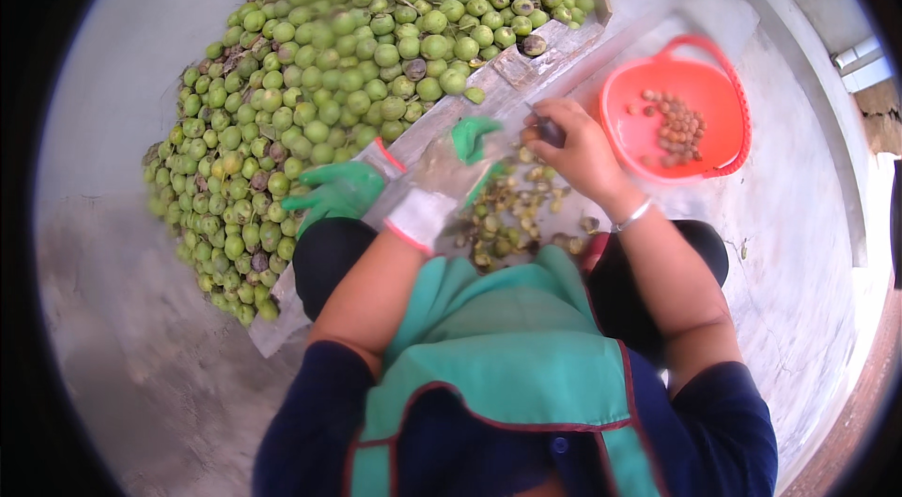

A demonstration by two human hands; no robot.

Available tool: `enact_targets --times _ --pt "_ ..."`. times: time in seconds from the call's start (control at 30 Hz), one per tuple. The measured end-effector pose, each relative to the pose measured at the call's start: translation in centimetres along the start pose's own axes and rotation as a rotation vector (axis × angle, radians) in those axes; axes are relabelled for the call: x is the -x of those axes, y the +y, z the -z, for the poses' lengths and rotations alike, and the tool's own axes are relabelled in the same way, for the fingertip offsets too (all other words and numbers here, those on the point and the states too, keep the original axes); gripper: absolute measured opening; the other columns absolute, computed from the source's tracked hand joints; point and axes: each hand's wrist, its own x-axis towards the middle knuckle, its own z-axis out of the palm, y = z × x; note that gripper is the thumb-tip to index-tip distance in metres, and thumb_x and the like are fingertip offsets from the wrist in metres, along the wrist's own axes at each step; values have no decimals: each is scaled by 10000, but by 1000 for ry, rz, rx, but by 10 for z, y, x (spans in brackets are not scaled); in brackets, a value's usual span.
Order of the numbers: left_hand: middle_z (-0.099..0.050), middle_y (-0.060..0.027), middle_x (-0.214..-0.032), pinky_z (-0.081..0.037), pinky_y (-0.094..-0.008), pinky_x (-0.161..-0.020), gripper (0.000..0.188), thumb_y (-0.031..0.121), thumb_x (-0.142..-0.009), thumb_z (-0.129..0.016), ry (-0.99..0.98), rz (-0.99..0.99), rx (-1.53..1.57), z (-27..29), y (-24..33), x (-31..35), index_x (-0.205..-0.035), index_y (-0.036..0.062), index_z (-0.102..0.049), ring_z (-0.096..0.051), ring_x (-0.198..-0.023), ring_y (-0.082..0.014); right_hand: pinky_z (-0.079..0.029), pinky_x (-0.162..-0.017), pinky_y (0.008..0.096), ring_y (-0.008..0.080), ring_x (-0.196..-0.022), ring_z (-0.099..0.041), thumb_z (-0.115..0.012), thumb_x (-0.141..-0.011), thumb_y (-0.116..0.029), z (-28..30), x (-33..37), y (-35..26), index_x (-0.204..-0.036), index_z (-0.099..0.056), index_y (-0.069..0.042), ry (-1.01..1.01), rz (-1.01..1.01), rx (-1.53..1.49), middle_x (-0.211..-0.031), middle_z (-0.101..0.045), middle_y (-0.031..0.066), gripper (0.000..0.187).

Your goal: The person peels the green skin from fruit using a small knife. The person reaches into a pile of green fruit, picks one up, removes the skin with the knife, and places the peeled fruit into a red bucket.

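Note:
My left hand [456,159] wears a white-cuffed glove with green on its fingers. Motion smears those fingers, so whether it holds anything cannot be made out. My bare right hand [587,149] is closed around the dark handle of a small knife [548,129], close to the right of the left glove. Below and between the hands lies a heap of cut green and brown husk pieces [512,215]. Another green glove [343,189] lies by my left knee, apart from the hands.
A big pile of round green walnut-like fruits [376,46] covers the floor at the far left, bordered by wooden boards [517,69]. To the right stands a red basket [627,84] holding several brown nuts [681,129]. A low ledge [836,121] runs along the right.

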Motion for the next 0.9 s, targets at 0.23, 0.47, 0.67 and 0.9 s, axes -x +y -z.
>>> enact_targets --times 0.23,0.47,0.67,0.9 --pt "-606 -225 -1119 -479 -453 -924 601 570 -886 -446 -455 187 -521 -17 0 12 -1300 137 -493 -613 -1027 -369 -499 -737 403 376 -834 -629 -686 -751 -128 54 -3 61 -960 -620 -11 -40 -361 269 -892 -640 208 249" --pt "-627 -246 -910 -536 -466 -769 588 540 -903 -426 -359 -17 -545 -9 -2 10 -1104 8 -574 -650 -821 -400 -514 -777 364 286 -858 -663 -646 -808 -93 80 -2 91 -1003 -640 -28 224 -162 551 -967 -677 161 206" --pt "-633 -200 -994 -548 -441 -711 497 434 -889 -515 0 -11 -461 11 -7 10 -1327 202 -473 -657 -816 -348 -528 -733 259 134 -814 -645 -629 -868 -14 5 -11 17 -1090 -588 25 -5 -268 -197 -955 -658 67 229" --pt "-650 -162 -977 -532 -458 -749 511 433 -860 -582 276 -37 -207 77 -1 33 -1325 246 -482 -653 -854 -343 -506 -606 204 84 -696 -609 -632 -896 -66 -47 -39 -106 -1132 -577 8 -179 -240 -339 -855 -605 17 253"
